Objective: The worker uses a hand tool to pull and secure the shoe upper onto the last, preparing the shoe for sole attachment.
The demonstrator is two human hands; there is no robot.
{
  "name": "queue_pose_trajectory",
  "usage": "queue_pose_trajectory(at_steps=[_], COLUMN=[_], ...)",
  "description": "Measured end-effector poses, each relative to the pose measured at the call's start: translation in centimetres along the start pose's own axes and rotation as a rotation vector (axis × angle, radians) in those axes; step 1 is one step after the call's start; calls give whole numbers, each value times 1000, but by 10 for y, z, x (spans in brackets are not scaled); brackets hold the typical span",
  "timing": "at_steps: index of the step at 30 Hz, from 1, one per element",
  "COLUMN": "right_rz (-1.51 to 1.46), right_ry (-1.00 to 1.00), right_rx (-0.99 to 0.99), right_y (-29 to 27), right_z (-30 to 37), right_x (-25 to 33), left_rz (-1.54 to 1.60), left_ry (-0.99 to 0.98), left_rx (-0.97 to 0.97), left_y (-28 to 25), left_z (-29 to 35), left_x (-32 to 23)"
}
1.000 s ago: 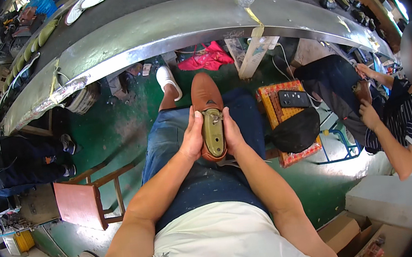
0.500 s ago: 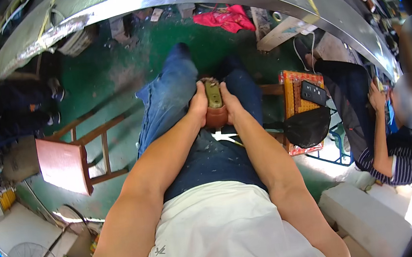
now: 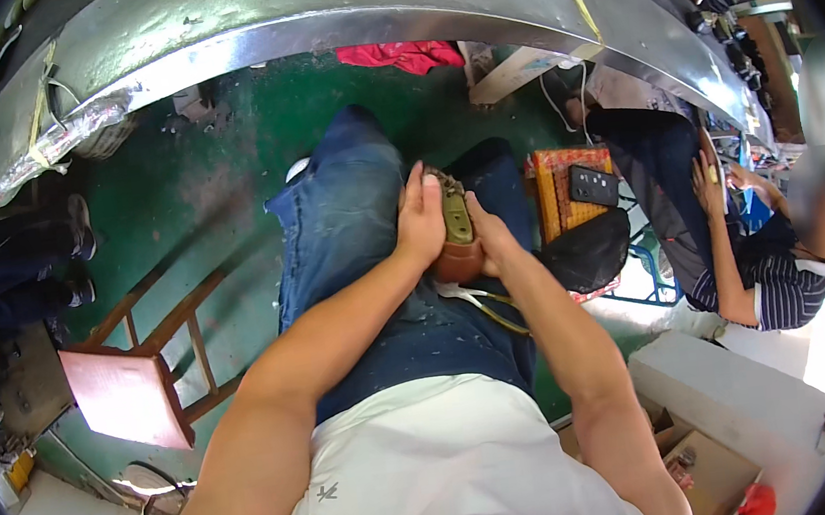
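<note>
A brown leather shoe (image 3: 456, 243) with an olive-green insole lies between my knees on my blue jeans. My left hand (image 3: 419, 222) clasps its left side, fingers curled over the toe end. On the shoe's right side my right hand (image 3: 486, 240) presses with the thumb along the rim. Pale laces (image 3: 482, 300) hang from the shoe's near end onto my lap.
A curved metal workbench edge (image 3: 307, 22) runs across the top. A wooden stool (image 3: 133, 372) stands on the green floor at left. To the right sits a person in a striped top (image 3: 765, 261), beside a black bag (image 3: 588, 249) and a patterned seat with a phone (image 3: 591, 183).
My head has tilted down and turned, so the bench slid up and the lap fills the view. Both hands keep holding the shoe, which now sits closer to my body.
</note>
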State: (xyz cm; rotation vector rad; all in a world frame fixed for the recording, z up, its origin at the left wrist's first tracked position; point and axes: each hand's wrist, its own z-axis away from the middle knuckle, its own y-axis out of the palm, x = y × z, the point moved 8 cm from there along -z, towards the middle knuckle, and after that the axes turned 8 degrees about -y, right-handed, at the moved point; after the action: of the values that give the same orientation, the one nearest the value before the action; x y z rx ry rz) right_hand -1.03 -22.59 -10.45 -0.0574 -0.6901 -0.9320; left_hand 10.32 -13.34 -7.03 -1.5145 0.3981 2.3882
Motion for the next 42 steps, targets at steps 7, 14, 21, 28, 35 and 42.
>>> queue_pose_trajectory(at_steps=[7, 14, 21, 28, 35, 42], right_rz=[126, 1110, 710, 653, 681, 132], right_ry=[375, -310, -489, -479, -594, -504], right_rx=[322, 393, 236, -217, -430, -148], right_y=[32, 65, 56, 36, 42, 28], right_z=[71, 56, 41, 50, 72, 86], right_x=[36, 75, 68, 58, 52, 21], left_rz=[-13, 173, 86, -119, -249, 320], left_ry=[135, 8, -92, -157, -99, -92], left_rx=[140, -11, -18, 129, 317, 487], left_y=[-8, -14, 3, 40, 46, -5], left_z=[24, -19, -52, -62, -65, -22], left_x=[-26, 5, 19, 26, 10, -22])
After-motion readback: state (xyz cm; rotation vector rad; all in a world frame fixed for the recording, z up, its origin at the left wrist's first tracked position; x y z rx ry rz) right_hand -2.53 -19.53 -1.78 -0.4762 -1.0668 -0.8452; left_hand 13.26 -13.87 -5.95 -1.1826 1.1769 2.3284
